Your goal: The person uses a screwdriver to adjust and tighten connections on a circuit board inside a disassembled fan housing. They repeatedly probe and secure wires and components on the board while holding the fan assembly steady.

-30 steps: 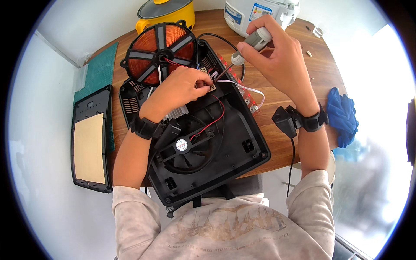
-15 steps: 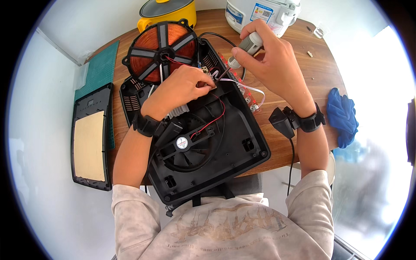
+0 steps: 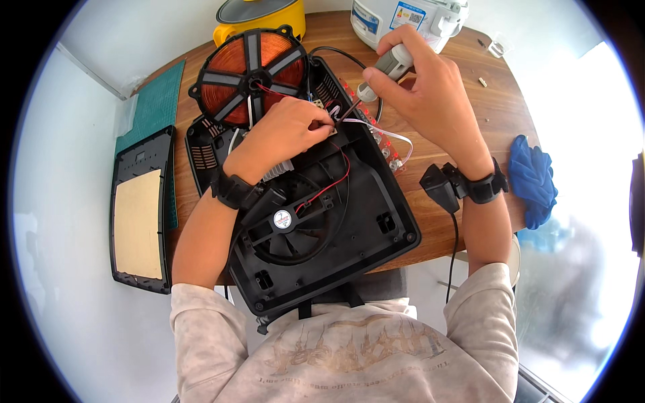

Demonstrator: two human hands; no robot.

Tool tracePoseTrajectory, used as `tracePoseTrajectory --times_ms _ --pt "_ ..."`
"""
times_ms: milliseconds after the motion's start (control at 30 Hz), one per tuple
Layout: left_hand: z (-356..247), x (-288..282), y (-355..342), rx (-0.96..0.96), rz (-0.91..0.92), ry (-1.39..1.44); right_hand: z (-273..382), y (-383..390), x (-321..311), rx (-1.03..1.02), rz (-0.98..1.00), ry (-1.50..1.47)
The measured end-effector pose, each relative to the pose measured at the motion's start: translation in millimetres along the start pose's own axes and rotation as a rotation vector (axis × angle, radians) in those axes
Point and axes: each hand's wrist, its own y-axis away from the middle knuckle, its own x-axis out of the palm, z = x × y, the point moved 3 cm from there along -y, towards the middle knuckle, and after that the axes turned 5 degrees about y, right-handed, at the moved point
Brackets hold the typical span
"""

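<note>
My right hand (image 3: 430,101) grips a grey screwdriver (image 3: 384,74), its metal shaft angled down-left to a small circuit board (image 3: 330,132) inside an opened black housing (image 3: 368,208). My left hand (image 3: 282,131) is curled over that board beside the screwdriver tip, fingertips pinched on something I cannot make out. Above it sits a round copper coil (image 3: 225,64) on a black frame. A fan (image 3: 289,242) with red and black wires lies in the housing. A white ribbon cable (image 3: 402,140) runs from near the board to a red board with buttons (image 3: 393,158) along the housing's right side.
A black panel (image 3: 138,221) lies at left by a green mat (image 3: 151,94). At the back stand a yellow pot (image 3: 269,17) and a white appliance (image 3: 376,20). A blue cloth (image 3: 531,178) lies at the right edge of the wooden table (image 3: 463,242).
My right hand and the screwdriver have shifted and tilted slightly, its tip staying by the board. My left hand has moved only slightly, still at the same spot.
</note>
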Motion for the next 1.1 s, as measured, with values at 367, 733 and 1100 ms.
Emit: tracePoseTrajectory --times_ms 367,733,1100 --pt "-10 1 -4 -0.220 0.037 -0.069 -1 0 0 0.006 0.045 0.007" --pt "-15 1 -7 -0.349 0.049 -0.164 2 1 0 0.010 0.036 0.014" --pt "-10 2 -5 -0.228 0.008 -0.215 0 2 2 -0.029 0.043 0.013"
